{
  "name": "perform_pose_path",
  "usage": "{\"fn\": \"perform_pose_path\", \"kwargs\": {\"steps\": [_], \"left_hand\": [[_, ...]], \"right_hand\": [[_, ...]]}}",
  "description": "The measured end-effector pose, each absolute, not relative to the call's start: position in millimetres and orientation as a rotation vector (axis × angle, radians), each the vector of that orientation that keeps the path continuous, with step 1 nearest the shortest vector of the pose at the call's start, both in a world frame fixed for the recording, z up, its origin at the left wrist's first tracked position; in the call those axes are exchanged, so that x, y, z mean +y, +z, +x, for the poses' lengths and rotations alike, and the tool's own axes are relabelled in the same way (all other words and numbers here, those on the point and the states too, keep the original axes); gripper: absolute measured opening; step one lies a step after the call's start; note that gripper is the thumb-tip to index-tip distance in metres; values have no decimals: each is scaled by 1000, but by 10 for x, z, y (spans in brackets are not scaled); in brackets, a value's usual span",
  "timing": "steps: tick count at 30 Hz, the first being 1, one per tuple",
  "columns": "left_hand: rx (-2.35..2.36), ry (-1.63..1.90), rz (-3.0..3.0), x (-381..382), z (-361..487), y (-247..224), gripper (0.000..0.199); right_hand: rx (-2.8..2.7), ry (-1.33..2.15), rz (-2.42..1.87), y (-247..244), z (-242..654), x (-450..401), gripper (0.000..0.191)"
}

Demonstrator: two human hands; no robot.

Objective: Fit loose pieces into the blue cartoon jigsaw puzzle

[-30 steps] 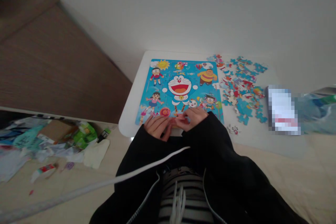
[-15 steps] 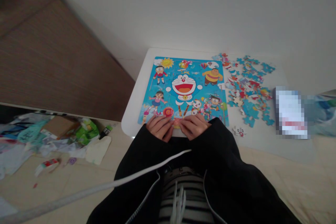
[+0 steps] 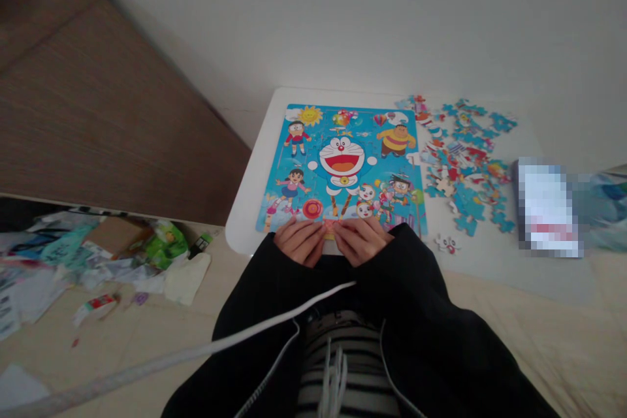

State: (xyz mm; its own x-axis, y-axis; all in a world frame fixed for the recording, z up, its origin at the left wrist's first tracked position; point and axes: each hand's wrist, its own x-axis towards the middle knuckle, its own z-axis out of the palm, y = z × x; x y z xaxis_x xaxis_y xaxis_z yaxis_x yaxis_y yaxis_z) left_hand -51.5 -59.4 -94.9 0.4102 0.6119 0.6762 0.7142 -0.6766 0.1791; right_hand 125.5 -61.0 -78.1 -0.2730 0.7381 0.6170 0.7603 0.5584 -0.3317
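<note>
At the near edge of the blue puzzle [image 3: 341,158], flat on a white table [image 3: 243,222], my left hand [image 3: 300,241] and right hand [image 3: 362,240] sit just apart, fingers curled either side of a reddish section [image 3: 329,228]; pinching or merely pressing, I cannot tell. Looks like a seating step, next calling, I judge, for level pressure there. Loose pieces [image 3: 469,206] lie right of the puzzle.
</note>
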Motion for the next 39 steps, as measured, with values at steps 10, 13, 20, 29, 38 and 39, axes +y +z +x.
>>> {"fn": "perform_pose_path", "kwargs": {"steps": [10, 13, 20, 29, 38, 39], "left_hand": [[-1050, -1128, -2546, -577, -498, -909, 19], [-1030, -1182, -2511, -571, -482, -972, 18], [-1047, -1098, -2517, -592, -446, -949, 25], [-1005, -1040, -2595, -599, -420, -867, 23], [-981, -1039, -2569, -579, -410, -847, 19], [-976, -1036, -2567, -577, -408, -842, 18]], "right_hand": [[-2055, -137, -1068, -889, 1353, -600, 15], [-2090, -128, -1041, -907, 1412, -600, 10], [-2072, -146, -1127, -819, 1420, -604, 11], [-2250, -96, -1062, -763, 1508, -610, 19], [-2303, -310, -912, -868, 1694, -677, 18], [-2292, -301, -932, -871, 1693, -687, 17]]}}
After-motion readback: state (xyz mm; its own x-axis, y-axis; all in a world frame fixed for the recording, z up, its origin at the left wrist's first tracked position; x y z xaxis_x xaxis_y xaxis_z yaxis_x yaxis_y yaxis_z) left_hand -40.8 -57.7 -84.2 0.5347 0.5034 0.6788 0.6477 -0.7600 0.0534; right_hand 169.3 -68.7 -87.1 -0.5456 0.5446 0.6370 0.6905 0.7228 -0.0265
